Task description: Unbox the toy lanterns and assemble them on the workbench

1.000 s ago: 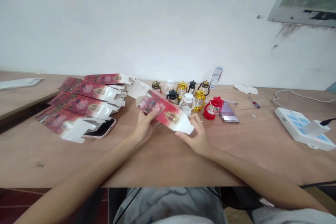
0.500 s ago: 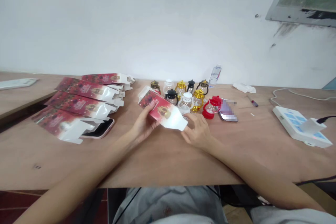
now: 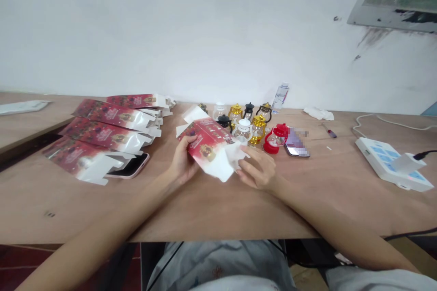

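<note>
A red-and-white printed cardboard box (image 3: pixel 213 143) with loose end flaps is held above the table in front of me. My left hand (image 3: pixel 184 161) grips its left side, thumb on the printed face. At the box's right end, my right hand (image 3: pixel 257 166) has its fingers bent against the white flaps, pinching them. Just behind the box stand several small lanterns: a white lantern (image 3: pixel 243 131), a gold lantern (image 3: pixel 258 129), a black lantern (image 3: pixel 224 122) partly covered by the box, and a red lantern (image 3: pixel 276 138) tilted at the right of the group.
Flattened red boxes (image 3: pixel 102 134) lie stacked at the left, partly over a phone (image 3: pixel 131 168). Another phone (image 3: pixel 297 143) lies beside the red lantern. A clear bottle (image 3: pixel 280 96), a tissue (image 3: pixel 318 113), a screwdriver (image 3: pixel 331 133) and a white power strip (image 3: pixel 392 163) are farther right.
The box has turned and opened out from a flatter shape, so a second printed side now shows. My right hand has closed in on its right-end flaps.
</note>
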Available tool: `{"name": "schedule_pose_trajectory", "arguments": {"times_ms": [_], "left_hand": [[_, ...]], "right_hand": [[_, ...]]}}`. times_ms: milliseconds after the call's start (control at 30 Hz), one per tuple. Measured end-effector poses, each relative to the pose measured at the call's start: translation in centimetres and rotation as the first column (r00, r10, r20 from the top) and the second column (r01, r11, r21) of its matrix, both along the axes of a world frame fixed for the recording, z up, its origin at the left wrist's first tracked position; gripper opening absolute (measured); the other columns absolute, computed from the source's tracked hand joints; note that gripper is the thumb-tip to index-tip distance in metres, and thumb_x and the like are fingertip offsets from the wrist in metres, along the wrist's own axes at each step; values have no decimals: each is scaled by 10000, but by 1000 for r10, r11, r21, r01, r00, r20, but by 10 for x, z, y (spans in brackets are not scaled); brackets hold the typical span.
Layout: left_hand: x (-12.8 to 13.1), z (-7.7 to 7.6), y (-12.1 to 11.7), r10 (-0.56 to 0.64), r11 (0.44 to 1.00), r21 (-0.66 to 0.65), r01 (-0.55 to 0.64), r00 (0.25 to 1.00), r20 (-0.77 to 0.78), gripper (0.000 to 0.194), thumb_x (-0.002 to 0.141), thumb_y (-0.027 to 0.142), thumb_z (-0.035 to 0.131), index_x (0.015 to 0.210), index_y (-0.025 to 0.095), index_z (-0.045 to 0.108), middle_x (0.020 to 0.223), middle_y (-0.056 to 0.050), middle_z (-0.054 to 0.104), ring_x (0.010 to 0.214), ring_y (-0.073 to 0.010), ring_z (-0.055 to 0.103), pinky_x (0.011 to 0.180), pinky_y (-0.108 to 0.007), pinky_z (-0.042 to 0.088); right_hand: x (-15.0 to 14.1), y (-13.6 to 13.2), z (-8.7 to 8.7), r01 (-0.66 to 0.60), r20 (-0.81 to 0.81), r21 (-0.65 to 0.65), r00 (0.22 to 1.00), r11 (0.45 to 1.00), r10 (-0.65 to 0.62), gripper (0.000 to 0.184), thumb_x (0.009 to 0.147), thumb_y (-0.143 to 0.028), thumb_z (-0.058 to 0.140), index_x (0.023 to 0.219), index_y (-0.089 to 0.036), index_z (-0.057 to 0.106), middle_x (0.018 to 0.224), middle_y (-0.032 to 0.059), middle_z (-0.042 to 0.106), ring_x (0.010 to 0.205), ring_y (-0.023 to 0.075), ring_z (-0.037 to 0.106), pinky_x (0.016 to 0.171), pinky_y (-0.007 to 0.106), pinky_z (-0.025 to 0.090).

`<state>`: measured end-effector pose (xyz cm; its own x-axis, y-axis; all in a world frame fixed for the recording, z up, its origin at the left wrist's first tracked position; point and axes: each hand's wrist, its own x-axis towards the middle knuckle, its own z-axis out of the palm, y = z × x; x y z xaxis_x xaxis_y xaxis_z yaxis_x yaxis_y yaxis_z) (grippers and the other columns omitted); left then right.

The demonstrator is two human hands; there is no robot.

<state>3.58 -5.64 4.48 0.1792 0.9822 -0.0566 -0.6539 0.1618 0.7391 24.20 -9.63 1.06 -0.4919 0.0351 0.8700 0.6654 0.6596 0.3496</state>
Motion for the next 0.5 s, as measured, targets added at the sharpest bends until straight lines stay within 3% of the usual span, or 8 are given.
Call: {"name": "schedule_pose_trajectory", "arguments": {"times_ms": [133, 300, 400, 467, 500], "left_hand": [[-3, 5, 2, 34, 998, -47, -35, 999, -31, 239, 699, 141, 504, 930, 120, 564, 809, -57, 680, 754, -204, 667, 773, -363, 566], [0, 4, -4, 21, 1000, -7, -22, 982, -188, 307, 624, 90, 580, 925, 137, 539, 765, -34, 669, 717, -208, 663, 718, -366, 570], [-8, 10, 5, 157, 979, 171, -114, 952, -264, 322, 604, 125, 665, 903, 142, 547, 777, -27, 665, 664, -181, 642, 662, -327, 561], [-23, 20, 23, 324, 915, 340, -219, 898, -296, 303, 609, 171, 703, 868, 128, 551, 765, -26, 651, 636, -150, 614, 637, -287, 543], [-35, 27, 36, 444, 854, 421, -305, 848, -287, 291, 614, 181, 705, 847, 125, 539, 751, -18, 635, 627, -133, 596, 630, -269, 531]], "right_hand": [[1, -1, 4, 29, -4, -89, 1000, 996, -29, 355, 819, -124, 489, 1171, -96, 515, 1159, 193, 597, 1086, 236, 580, 828, 331, 551], [-2, -1, 1, 81, 59, -183, 996, 980, -72, 457, 830, -166, 504, 1275, -80, 445, 1283, 228, 504, 1151, 266, 541, 849, 362, 537], [-2, -2, -1, 69, 43, -185, 997, 980, -63, 518, 829, -167, 496, 1328, -90, 386, 1298, 212, 493, 1187, 263, 507, 881, 372, 518], [-2, -3, -3, 46, 34, -158, 999, 986, -41, 550, 822, -162, 497, 1349, -99, 354, 1299, 199, 491, 1193, 258, 496, 889, 379, 511], [-2, -3, -5, 34, 29, -146, 999, 989, -30, 558, 818, -162, 502, 1351, -108, 347, 1306, 193, 484, 1192, 256, 493, 889, 385, 509]]}}
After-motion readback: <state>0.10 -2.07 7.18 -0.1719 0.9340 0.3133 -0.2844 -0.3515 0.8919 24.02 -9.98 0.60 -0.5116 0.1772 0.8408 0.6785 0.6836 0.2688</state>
